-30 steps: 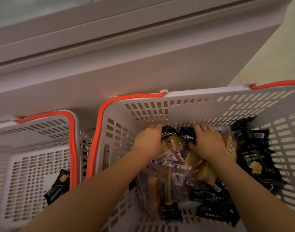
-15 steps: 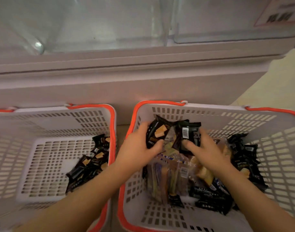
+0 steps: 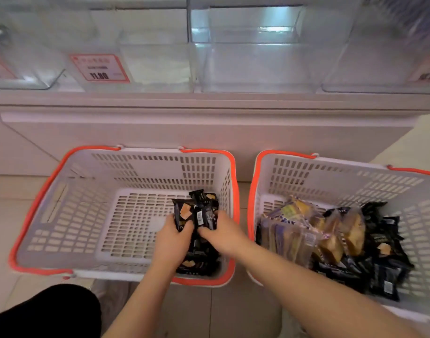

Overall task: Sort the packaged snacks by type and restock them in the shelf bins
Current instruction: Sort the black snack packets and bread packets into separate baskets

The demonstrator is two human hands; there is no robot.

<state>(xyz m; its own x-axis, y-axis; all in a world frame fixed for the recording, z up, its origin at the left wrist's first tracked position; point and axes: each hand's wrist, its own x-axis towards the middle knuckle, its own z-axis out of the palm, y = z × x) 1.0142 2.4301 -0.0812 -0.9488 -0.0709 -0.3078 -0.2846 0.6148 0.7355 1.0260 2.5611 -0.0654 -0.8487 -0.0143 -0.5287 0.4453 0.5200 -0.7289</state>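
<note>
Left hand (image 3: 173, 240) and right hand (image 3: 223, 234) are each pinching black snack packets (image 3: 195, 211) with curled fingers over the left basket (image 3: 62, 181), beside the black pile there; slick wrappers risk slipping onto the floor or back among clear-wrapped cakes (image 3: 331, 230) in the right basket (image 3: 331, 174).

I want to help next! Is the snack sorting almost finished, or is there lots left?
Lots left. Done: a small pile of black packets lies in the left basket. In hand: the left hand and right hand each hold black packets over that pile. Left: the right basket holds clear-wrapped cakes mixed with black ones, and the clear shelf bins look empty.
</note>
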